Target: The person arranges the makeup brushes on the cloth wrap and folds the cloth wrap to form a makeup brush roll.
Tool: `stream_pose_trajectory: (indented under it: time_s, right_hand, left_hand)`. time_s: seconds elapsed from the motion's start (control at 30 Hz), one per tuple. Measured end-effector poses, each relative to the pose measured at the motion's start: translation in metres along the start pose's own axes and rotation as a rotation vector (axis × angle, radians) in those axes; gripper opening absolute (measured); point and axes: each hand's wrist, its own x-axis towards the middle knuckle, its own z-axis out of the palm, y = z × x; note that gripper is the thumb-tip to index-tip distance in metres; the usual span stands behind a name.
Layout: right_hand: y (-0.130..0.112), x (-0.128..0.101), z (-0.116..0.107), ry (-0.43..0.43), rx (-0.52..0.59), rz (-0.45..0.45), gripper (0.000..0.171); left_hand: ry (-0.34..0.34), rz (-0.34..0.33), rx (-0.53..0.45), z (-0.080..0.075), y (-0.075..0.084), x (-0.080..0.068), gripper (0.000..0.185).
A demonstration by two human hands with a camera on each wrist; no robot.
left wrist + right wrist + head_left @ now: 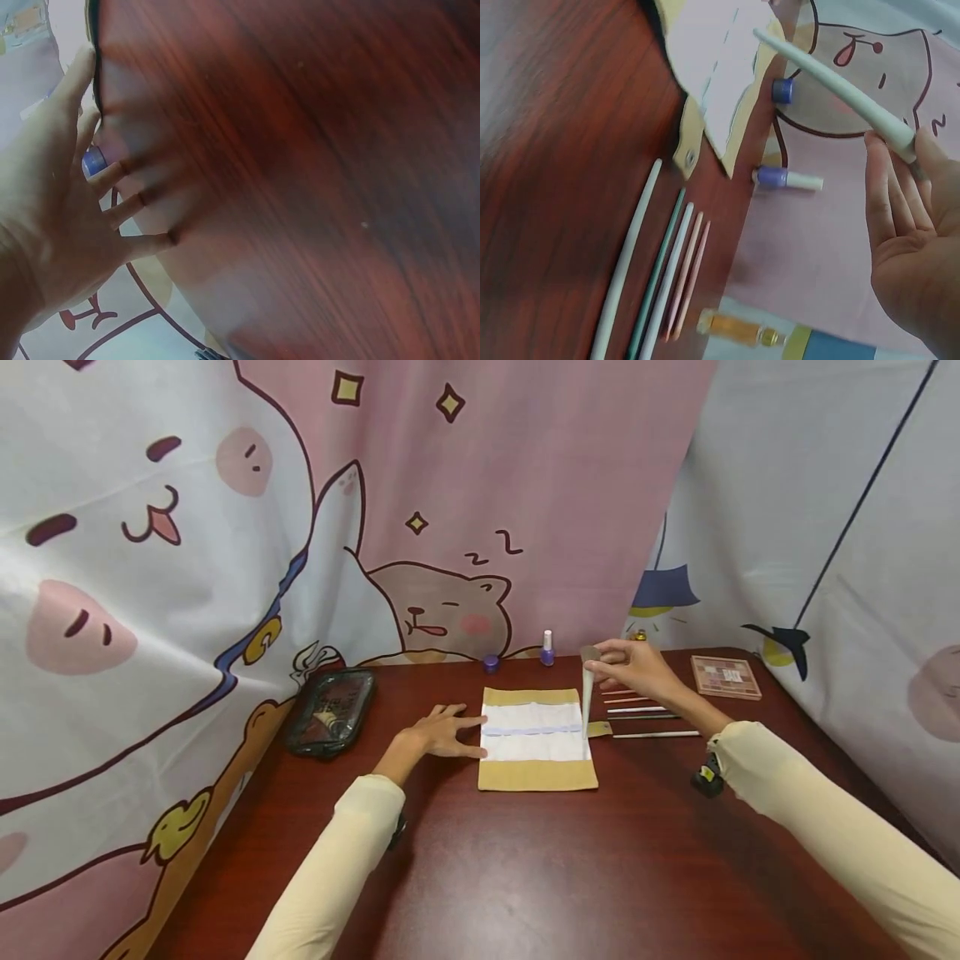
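A yellow fabric roll-up pouch (537, 775) with white inner panels lies unfolded on the table. My left hand (441, 732) rests at its left edge, fingers spread, thumb and index fingertip right at the border. In the left wrist view the same hand (64, 199) shows its fingers apart with nothing in them. Over the pouch's right side, my right hand (633, 667) pinches what looks like a makeup brush (587, 702) by its wide brownish end. Its pale tapered handle (840, 86) points down at the white panel in the head view.
Several slim sticks (641, 709) in white, green and pink lie right of the pouch, near its snap tab (600, 729). Behind are a purple nail-polish bottle (547, 650) and a small purple jar (491, 664). A palette (725, 677) sits back right, a black-rimmed clear case (332, 712) left.
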Motion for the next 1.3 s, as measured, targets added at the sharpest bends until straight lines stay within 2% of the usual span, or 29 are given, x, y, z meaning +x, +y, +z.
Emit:
stream_pose_trajectory:
  time_s: [0.23, 0.4, 0.53, 0.67, 0.8, 0.9, 1.0, 1.3]
  right_hand:
    - [-0.004, 0.019, 0.024, 0.012, 0.099, -0.054, 0.05]
    - [-0.009, 0.029, 0.038, 0.022, 0.154, -0.047, 0.036]
    - [-0.014, 0.034, 0.049, 0.022, 0.145, -0.036, 0.033]
    - [-0.017, 0.038, 0.06, -0.014, 0.129, -0.031, 0.032]
    - [-0.017, 0.042, 0.07, -0.05, 0.117, -0.043, 0.023]
    - [-0.015, 0.046, 0.075, -0.063, 0.1, -0.06, 0.026]
    - [-0.013, 0.049, 0.079, -0.068, 0.079, -0.084, 0.031]
    - [-0.006, 0.065, 0.096, -0.047, 0.104, -0.087, 0.027]
  left_hand:
    - [0.01, -0.022, 0.021, 0.001, 0.002, -0.001, 0.082]
    - [0.012, -0.02, 0.026, 0.002, 0.002, 0.0, 0.083]
    - [0.014, -0.025, 0.015, 0.003, 0.003, -0.001, 0.083]
    - [0.01, -0.035, 0.024, 0.006, 0.002, -0.003, 0.084]
    - [0.013, -0.039, 0.031, 0.006, 0.001, -0.005, 0.084]
    - [0.014, -0.041, 0.027, 0.004, 0.001, -0.004, 0.083]
    - [0.011, -0.041, 0.027, 0.002, 0.002, -0.002, 0.083]
    - [0.013, -0.049, 0.056, -0.003, 0.002, 0.005, 0.084]
